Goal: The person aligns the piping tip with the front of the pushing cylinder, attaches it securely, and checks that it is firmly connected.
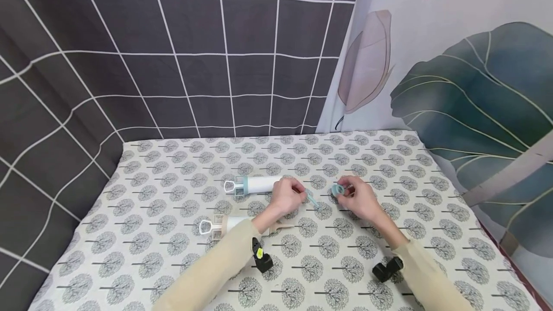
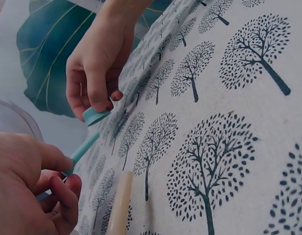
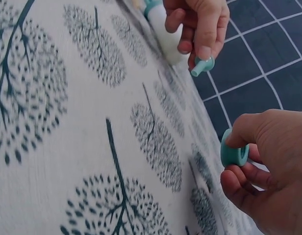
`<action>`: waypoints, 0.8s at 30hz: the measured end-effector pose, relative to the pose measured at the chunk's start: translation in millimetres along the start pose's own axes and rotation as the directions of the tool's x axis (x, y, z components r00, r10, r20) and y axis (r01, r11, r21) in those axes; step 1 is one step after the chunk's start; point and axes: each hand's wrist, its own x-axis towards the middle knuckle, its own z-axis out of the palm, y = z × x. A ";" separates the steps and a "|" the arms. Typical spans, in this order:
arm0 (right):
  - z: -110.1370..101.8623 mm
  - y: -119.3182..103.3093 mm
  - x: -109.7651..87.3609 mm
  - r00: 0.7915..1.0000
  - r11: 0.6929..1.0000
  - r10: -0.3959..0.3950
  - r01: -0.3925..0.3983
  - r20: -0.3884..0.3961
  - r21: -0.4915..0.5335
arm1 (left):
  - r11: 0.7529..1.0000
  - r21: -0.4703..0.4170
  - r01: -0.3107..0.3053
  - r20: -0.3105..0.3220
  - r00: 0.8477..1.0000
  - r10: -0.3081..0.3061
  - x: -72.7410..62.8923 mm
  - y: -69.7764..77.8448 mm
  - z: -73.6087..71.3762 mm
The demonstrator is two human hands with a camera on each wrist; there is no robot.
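Note:
My left hand [image 1: 287,195] pinches a slim teal nozzle [image 1: 312,200] between thumb and fingers; its narrow tip [image 2: 87,146] points away from the fingers, and a wider round base [image 3: 209,63] shows at the fingertips. To its right, my right hand [image 1: 358,198] holds a teal ring-shaped cap [image 1: 338,189] by its rim, thumb on one side [image 3: 232,149]. A gap separates the cap from the nozzle. Beside the left hand lies a white tube [image 1: 261,184] with a teal collar and a white loop handle; the hand hides its right end.
Nearer to me lies a second white tube [image 1: 235,222] with a beige collar and loop handle, partly under the left forearm. Its beige nozzle [image 1: 281,226] sticks out to the right. A tree-print cloth [image 1: 337,270] covers the table; dark checked fabric [image 1: 194,61] hangs behind.

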 end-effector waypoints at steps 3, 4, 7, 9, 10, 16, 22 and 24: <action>-0.3 -5.3 -1.8 1.000 1.000 0.002 -0.002 -0.002 0.003 | 0.999 -0.033 -0.023 -0.011 1.000 0.022 -2.9 0.5 -4.0; -0.2 -7.5 -2.7 1.000 1.000 0.001 -0.001 -0.003 0.006 | 0.999 -0.036 -0.032 -0.014 0.999 0.031 -3.4 0.5 -5.2; 0.5 -13.8 -6.1 1.000 1.000 0.000 0.000 -0.002 0.019 | 0.998 -0.052 -0.047 -0.030 0.999 0.046 -6.0 1.2 -8.3; 1.5 -16.9 -8.3 1.000 1.000 0.000 0.000 -0.010 0.025 | 0.997 -0.057 -0.044 -0.034 0.999 0.042 -7.4 1.5 -9.3; 1.9 -17.7 -9.3 1.000 1.000 -0.002 0.003 -0.013 0.028 | 0.997 -0.060 -0.039 -0.038 0.999 0.037 -8.5 2.2 -9.8; 5.1 -24.9 -14.2 0.999 0.997 -0.026 0.028 -0.025 0.076 | 0.996 -0.089 -0.013 -0.052 0.999 0.008 -15.2 6.0 -13.4; 7.5 -38.5 -19.0 0.999 0.980 0.028 -0.032 0.023 0.195 | 0.994 -0.113 0.004 -0.089 0.996 -0.014 -19.8 7.7 -17.7; 7.8 -42.3 -20.2 0.998 0.972 0.043 -0.051 0.036 0.229 | 0.992 -0.123 0.005 -0.100 0.995 -0.017 -21.2 8.0 -18.9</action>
